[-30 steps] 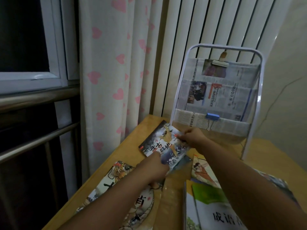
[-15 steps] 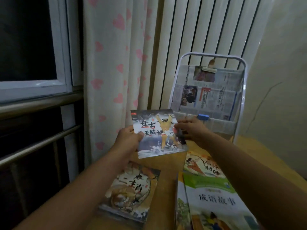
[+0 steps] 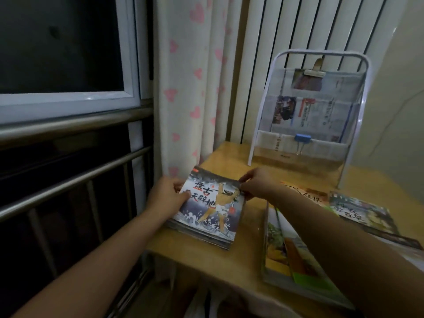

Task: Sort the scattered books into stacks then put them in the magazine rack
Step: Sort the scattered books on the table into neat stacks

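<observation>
A dark-covered picture book (image 3: pixel 212 207) with a wave design lies on top of a small stack at the left edge of the wooden table (image 3: pixel 206 253). My left hand (image 3: pixel 166 197) grips the book's left edge, thumb on the cover. My right hand (image 3: pixel 254 184) pinches its upper right corner. The white-framed magazine rack (image 3: pixel 308 115) stands at the back of the table, lined with newspaper. More books lie to the right: a green-covered pile (image 3: pixel 296 260), an orange-toned book (image 3: pixel 307 195) and a bluish one (image 3: pixel 362 212).
A heart-patterned curtain (image 3: pixel 183 88) hangs just behind the stack. Metal window rails (image 3: pixel 68 180) run along the left. A blue binder clip (image 3: pixel 302 138) and a wooden clip (image 3: pixel 314 72) sit on the rack. A wall closes off the right.
Both hands lifted the dark book from near the rack, then brought it down and leftward onto the other book near the table's left edge.
</observation>
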